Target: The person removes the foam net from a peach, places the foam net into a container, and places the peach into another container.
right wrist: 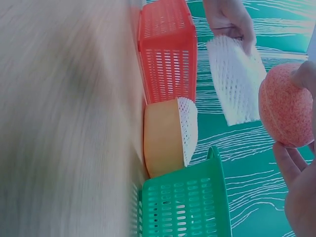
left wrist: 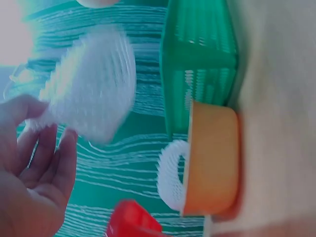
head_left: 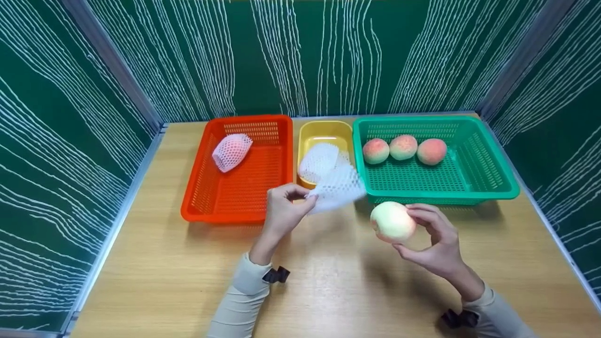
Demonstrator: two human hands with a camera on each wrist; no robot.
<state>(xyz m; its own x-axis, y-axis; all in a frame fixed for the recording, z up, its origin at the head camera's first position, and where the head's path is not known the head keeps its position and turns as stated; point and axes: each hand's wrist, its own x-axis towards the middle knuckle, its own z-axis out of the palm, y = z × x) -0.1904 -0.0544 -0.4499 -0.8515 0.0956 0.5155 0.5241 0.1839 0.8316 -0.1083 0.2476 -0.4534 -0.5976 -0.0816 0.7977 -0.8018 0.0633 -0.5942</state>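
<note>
My left hand [head_left: 287, 209] pinches a white foam fruit net [head_left: 339, 188] by one end, above the table in front of the yellow bin [head_left: 326, 126]. In the left wrist view the net [left wrist: 94, 84] looks blurred and hangs free of any fruit. My right hand [head_left: 439, 239] grips a bare peach [head_left: 392, 222] between thumb and fingers, just in front of the green basket [head_left: 441, 193]. The right wrist view shows the peach's pink side [right wrist: 286, 106]. Other foam netting [head_left: 318, 160] lies in the yellow bin. Three bare peaches [head_left: 403, 147] sit in the green basket.
On the left stands a red basket [head_left: 253, 217] holding one peach in a foam net [head_left: 232, 152]. The three containers line up along the back of the wooden table [head_left: 324, 291]. Green walls [head_left: 310, 56] with white wavy lines enclose the back and both sides.
</note>
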